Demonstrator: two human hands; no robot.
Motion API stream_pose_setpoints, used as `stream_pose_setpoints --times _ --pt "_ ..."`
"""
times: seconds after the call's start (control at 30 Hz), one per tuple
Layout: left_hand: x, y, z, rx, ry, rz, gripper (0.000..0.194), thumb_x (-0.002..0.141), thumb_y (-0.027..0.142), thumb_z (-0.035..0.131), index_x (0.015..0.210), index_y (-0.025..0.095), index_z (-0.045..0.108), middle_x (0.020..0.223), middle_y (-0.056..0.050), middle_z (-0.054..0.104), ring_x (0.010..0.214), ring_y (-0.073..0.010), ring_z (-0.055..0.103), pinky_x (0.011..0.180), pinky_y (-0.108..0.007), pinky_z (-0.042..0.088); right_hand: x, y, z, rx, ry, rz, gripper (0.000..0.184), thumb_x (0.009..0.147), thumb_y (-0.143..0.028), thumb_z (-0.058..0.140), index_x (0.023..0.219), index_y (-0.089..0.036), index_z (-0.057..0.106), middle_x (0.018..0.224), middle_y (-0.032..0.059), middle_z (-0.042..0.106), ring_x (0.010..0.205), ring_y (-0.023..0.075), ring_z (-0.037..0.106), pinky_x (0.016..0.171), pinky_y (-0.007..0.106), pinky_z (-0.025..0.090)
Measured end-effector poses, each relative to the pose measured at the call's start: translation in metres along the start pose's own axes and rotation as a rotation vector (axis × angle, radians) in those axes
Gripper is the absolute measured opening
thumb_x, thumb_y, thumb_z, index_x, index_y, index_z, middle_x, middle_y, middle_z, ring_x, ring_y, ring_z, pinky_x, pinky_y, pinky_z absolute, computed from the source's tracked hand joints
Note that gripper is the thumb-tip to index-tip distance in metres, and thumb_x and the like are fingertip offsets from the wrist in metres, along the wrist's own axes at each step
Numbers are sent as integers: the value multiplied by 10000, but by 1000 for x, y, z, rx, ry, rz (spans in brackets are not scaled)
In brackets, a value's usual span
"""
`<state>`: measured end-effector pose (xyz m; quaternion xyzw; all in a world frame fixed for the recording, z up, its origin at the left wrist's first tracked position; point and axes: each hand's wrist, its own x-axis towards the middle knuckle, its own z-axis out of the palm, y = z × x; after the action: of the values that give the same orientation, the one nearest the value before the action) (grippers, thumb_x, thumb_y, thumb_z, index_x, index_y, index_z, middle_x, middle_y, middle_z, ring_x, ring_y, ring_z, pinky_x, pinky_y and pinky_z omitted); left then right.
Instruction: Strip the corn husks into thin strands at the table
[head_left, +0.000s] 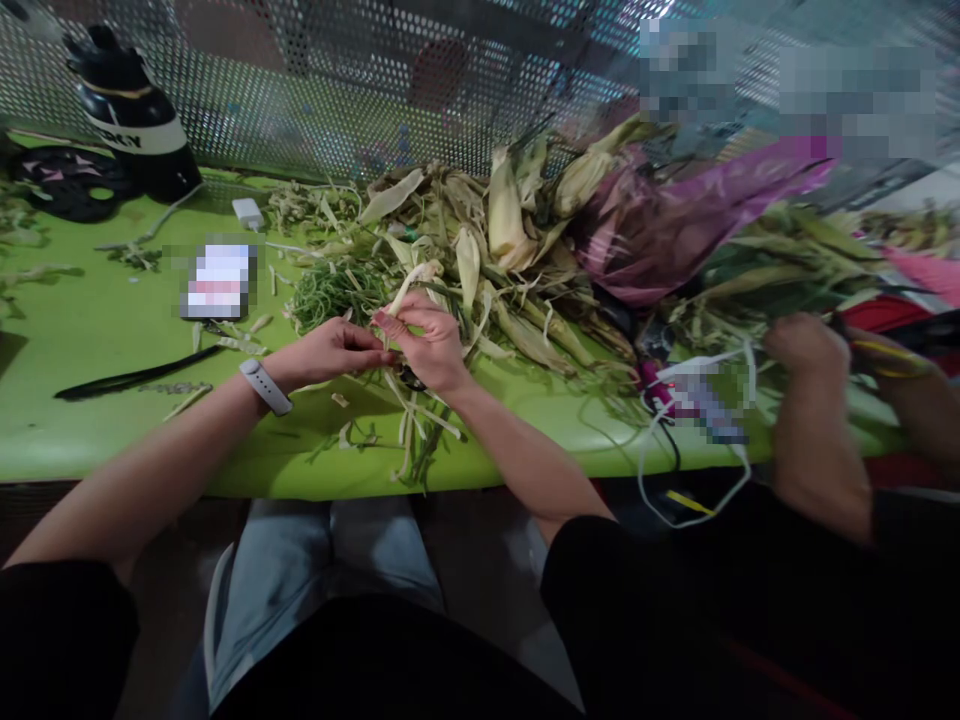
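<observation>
The person's right hand (pixel 431 345) pinches a pale stalk (pixel 411 287) between thumb and fingers. The top of the stalk pokes up past the thumb, perhaps so that the other hand can get at the low end. The left hand (pixel 349 352) is close by, its fingertips pressed near together, almost at the right hand's fingers. One cannot tell if it grips a bit of the stalk too. Both hands are low over the green table (pixel 82 440), near its front edge, which likely spares the arms a long reach.

A heap of thin green strips (pixel 330 292) lies just behind the hands, maybe to be easy to reach. Loose scraps (pixel 409 430) lie on the near side, some at the edge, as if they dropped there. The big pile of dry husks (pixel 487 240) is behind and to the right, next to a purple bag (pixel 652 230). The phone (pixel 217 282) and the bottle (pixel 139 130) are off to the left, perhaps to be out of the way. Far right, another person's hand (pixel 806 345) is curled; what it holds is hard to see.
</observation>
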<state>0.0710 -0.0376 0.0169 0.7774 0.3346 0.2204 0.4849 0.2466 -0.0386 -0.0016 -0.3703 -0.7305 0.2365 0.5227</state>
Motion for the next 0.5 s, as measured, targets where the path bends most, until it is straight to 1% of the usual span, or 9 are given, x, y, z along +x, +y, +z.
stream_pose_setpoints --times 0.03,0.1,0.2,0.27,0.33,0.37,0.5 --pt "0 0 0 -22 -21 -7 386 816 449 632 598 133 594 509 30 446 467 -59 342 455 -212 267 0 -2 1 13 -4 3 433 859 -551 592 631 -190 660 772 36 621 783 144 611 773 287 501" --pt "0 0 1 -81 -16 -9 381 808 460 641 614 135 602 519 19 490 476 -67 394 475 -211 313 2 -4 -2 31 -22 22 455 846 -586 587 648 -184 662 762 34 623 765 141 600 755 280 488" --pt "0 -1 3 -181 86 -4 351 807 462 646 676 137 625 586 -2 565 539 -87 488 548 -218 398 6 -6 -13 -13 -109 127 512 867 -634 514 680 -176 646 671 11 586 658 123 547 660 266 440" --pt "1 -3 4 -238 171 -4 344 816 460 638 686 141 627 602 -3 566 561 -91 501 575 -222 415 9 -5 -21 -84 -193 185 562 890 -650 453 625 -172 585 577 -10 507 569 106 472 589 262 377" --pt "1 -5 4 -275 234 -4 335 828 457 627 702 147 637 597 4 539 551 -86 475 558 -219 395 11 -2 -27 -139 -260 183 584 885 -661 448 568 -174 500 537 -27 426 536 94 403 561 263 322" --pt "2 -6 4 -274 242 -8 326 830 456 628 720 149 648 595 7 523 541 -83 454 537 -217 372 12 -1 -29 -148 -282 168 583 872 -669 466 559 -177 465 538 -33 401 538 90 379 560 263 305" --pt "1 -5 2 -183 160 -31 306 818 447 650 753 148 670 567 22 451 500 -72 359 473 -222 256 15 4 -29 -113 -316 135 573 824 -710 501 601 -188 421 576 -47 355 568 88 329 574 257 284"
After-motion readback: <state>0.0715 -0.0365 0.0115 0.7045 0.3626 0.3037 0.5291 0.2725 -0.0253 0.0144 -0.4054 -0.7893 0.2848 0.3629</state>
